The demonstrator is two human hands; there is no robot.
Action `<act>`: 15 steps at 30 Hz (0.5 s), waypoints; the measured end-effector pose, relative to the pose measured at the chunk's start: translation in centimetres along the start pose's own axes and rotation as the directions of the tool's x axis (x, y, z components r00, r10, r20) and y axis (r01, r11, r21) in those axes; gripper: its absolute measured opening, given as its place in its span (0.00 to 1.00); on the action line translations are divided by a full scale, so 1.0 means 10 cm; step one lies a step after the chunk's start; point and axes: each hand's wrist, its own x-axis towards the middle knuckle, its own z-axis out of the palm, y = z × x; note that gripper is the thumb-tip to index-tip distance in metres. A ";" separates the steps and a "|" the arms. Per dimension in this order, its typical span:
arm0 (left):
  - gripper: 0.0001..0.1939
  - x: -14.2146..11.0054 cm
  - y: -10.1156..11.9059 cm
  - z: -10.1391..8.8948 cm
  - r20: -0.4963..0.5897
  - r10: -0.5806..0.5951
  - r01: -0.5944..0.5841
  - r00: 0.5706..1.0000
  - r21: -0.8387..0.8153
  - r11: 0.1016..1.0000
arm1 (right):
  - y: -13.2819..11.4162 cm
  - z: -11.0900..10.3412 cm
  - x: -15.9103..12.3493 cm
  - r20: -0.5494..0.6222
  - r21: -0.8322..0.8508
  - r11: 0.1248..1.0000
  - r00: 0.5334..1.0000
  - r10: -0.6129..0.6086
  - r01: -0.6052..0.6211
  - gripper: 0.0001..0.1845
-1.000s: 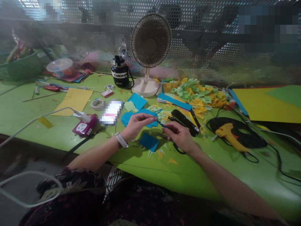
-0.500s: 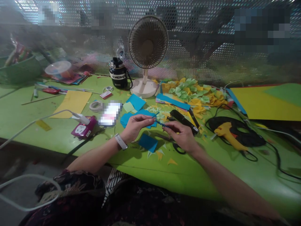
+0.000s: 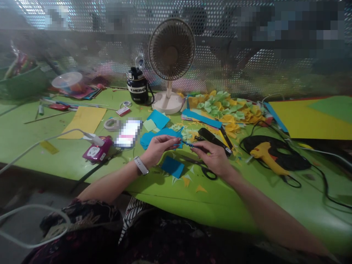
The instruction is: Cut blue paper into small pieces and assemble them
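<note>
Both my hands are raised a little above a green table and pinch the two ends of a thin rolled strip of blue paper. My left hand, with a white watch on the wrist, grips the strip's left end. My right hand holds the right end. Below the hands a blue paper square lies on the table among small yellow and white scraps. Scissors lie partly under my right hand. More blue squares are stacked just behind my left hand.
A desk fan and a black jug stand at the back. A phone, tape roll, pink power strip, black stapler, yellow glue gun on black cable, yellow and green paper pieces, yellow sheets.
My hands have stayed on the blue strip, with only small finger movement. The view has shifted slightly, so everything sits a little further left.
</note>
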 end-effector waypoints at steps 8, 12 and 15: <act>0.14 -0.01 -0.03 0.03 -0.018 0.065 -0.066 0.998 -0.034 0.997 | 0.00 -0.02 0.00 0.021 -0.066 0.997 0.999 -0.031 0.032 0.11; 0.13 0.00 -0.04 0.02 -0.008 0.102 -0.102 0.995 -0.019 0.995 | 0.00 -0.01 0.00 0.017 -0.086 0.996 0.999 -0.037 0.039 0.10; 0.13 0.00 -0.05 0.01 -0.008 0.116 -0.116 0.993 -0.010 0.993 | 0.00 -0.01 0.00 0.020 -0.086 0.995 0.998 -0.053 0.055 0.10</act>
